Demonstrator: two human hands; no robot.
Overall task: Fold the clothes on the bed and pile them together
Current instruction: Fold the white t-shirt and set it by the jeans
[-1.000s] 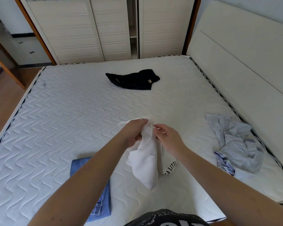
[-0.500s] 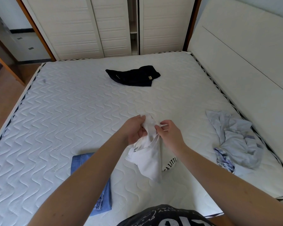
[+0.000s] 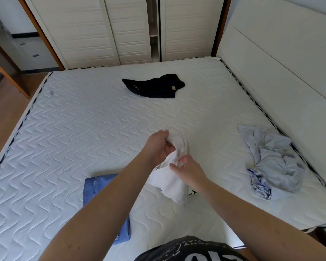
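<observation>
So at this point we were maybe a quarter of the way through, going by what was lying on the bed (image 3: pixel 68 129). The only thing that looked done was the folded blue jeans (image 3: pixel 94 187), sitting near the front edge under our left forearm. In our hands was a white t-shirt (image 3: pixel 172 182), bunched up and held above the mattress near the middle-front, with a bit of black print peeking out at its right side. Our left hand (image 3: pixel 158 146) was gripping the upper end of it, fingers curled round the fabric, and our right hand (image 3: pixel 188 169) was pinching an edge just below. Honestly it looked like we were just hunting for the collar or a seam, so no real fold yet.

Left to do: a black garment (image 3: pixel 154 86) crumpled well apart at the far side, and a light blue shirt (image 3: pixel 271 159) heaped near the headboard (image 3: pixel 280 63) on the right. Then everything needed stacking, probably on the jeans.
</observation>
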